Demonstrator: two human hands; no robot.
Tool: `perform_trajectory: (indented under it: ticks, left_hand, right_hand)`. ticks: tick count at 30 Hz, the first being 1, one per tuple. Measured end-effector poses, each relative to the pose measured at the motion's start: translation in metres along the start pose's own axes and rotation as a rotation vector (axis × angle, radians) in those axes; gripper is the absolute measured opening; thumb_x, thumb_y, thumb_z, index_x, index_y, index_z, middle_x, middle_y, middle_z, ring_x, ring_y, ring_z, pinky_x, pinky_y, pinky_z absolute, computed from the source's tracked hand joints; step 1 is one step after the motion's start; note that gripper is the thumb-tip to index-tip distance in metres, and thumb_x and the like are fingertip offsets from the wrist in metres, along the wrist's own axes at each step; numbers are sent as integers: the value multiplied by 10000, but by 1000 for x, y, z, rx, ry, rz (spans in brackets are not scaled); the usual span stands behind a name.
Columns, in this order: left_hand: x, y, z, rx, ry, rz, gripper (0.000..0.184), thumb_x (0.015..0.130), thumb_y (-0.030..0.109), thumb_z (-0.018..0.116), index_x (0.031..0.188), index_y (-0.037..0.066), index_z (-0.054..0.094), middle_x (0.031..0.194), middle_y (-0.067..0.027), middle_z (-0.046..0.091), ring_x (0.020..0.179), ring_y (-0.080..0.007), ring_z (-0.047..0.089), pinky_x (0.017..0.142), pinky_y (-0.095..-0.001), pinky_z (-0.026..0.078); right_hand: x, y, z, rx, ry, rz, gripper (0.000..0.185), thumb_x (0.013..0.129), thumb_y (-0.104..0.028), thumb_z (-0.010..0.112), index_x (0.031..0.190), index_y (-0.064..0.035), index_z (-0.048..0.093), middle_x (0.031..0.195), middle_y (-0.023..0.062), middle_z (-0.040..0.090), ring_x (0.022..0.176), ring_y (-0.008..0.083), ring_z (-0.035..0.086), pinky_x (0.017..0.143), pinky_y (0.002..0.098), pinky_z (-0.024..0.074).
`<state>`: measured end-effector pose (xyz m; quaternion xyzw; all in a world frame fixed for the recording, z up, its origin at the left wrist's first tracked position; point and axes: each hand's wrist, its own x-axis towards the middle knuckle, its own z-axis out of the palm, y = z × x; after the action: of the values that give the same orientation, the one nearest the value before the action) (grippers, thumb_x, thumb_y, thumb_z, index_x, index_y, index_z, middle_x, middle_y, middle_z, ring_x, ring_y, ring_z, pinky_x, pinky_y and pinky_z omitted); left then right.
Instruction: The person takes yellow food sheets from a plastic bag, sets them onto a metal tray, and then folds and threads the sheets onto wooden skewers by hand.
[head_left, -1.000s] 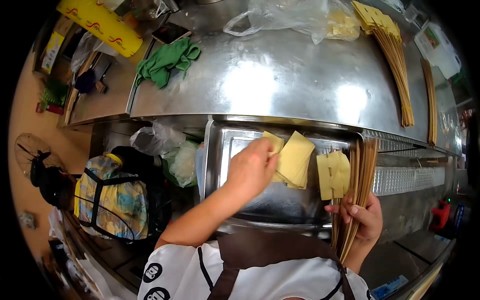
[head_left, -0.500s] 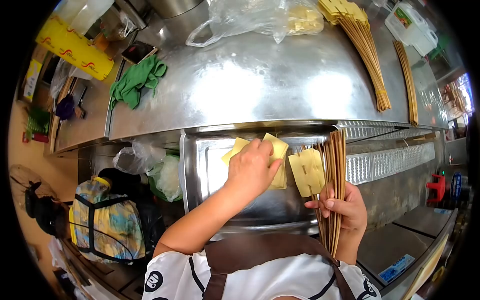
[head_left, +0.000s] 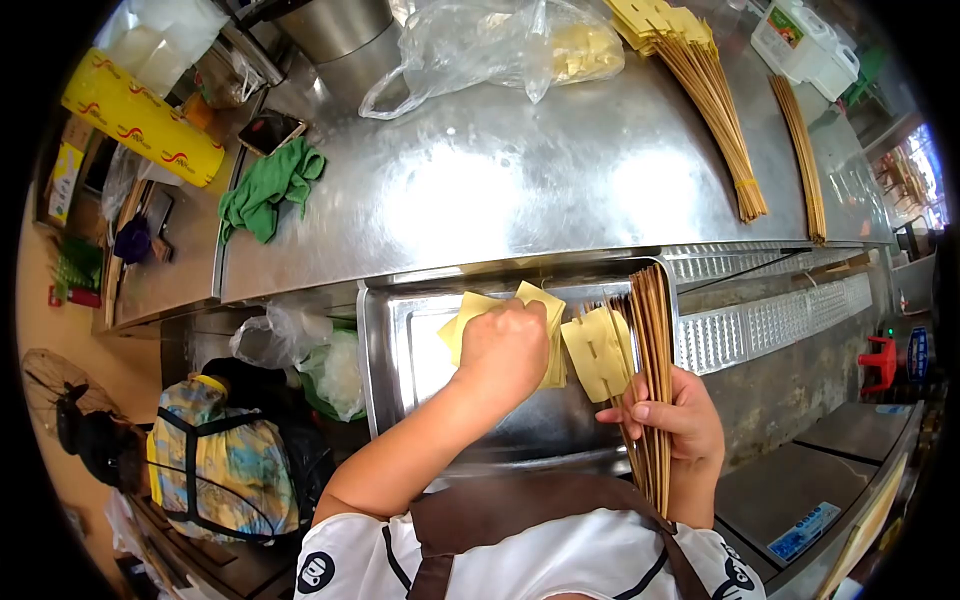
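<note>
My left hand (head_left: pixel 506 350) is closed, knuckles up, over a stack of thin yellow sheets (head_left: pixel 554 362) that look like tofu skin. The fingertips are hidden and appear to pinch a sheet. The sheets lie fanned in a shallow metal tray (head_left: pixel 410 283). On the right, my right hand (head_left: pixel 675 415) grips a bundle of wooden skewers (head_left: pixel 652 340), held upright over the tray's right side. Beside that bundle, folded yellow sheets (head_left: pixel 597 352) are threaded on skewers in the same hand.
Across the steel table (head_left: pixel 450 190) lie a green cloth (head_left: pixel 275 190), a plastic bag (head_left: pixel 480 45), loaded skewers (head_left: pixel 705 100) and bare skewers (head_left: pixel 800 160). A white jug (head_left: pixel 805 50) stands at the back right. On the left is a person in a patterned top (head_left: pixel 220 450).
My left hand has curled into a tighter grip over the stack, its fingertips now hidden. The skewer bundle and right hand sit slightly further left. The whole view has shifted a little.
</note>
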<state>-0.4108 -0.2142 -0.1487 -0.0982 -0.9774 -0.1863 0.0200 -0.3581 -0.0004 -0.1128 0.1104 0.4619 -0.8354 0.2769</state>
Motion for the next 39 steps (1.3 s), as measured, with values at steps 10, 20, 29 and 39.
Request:
perform_trajectory:
  ticks: [10,20,29,39]
  left_hand:
    - [-5,-27,-13,-876,20,-228,52,818,81,647,836,39,624,722,-27,586,661,-111,575,619,-237,475]
    - [-11,-1,-45,-165,374,253,69,713,-8,644,760,7,597,827,-95,583,747,-219,578,666,-322,492]
    - [-4,-27,-3,-448,-46,-200,98,775,105,625,790,17,583,680,-110,611,580,-229,593,575,-328,477]
    - [-12,-31,5,-556,106,-119,37,802,42,556,836,34,566,826,-107,559,697,-288,597,629,-387,483]
  right_hand:
    - [-1,2,-6,5,-14,27,191,757,9,678,868,-39,530,731,34,565,598,138,589,862,415,509]
    - [3,0,-1,-44,15,46,193,756,22,670,864,-40,523,724,34,561,604,140,596,850,414,514]
    - [1,3,-4,-41,3,36,184,775,15,661,884,-28,518,726,48,565,611,142,596,832,416,526]
    - [2,6,-4,-55,-9,37,174,784,15,649,896,-26,522,723,47,563,615,140,596,832,413,526]
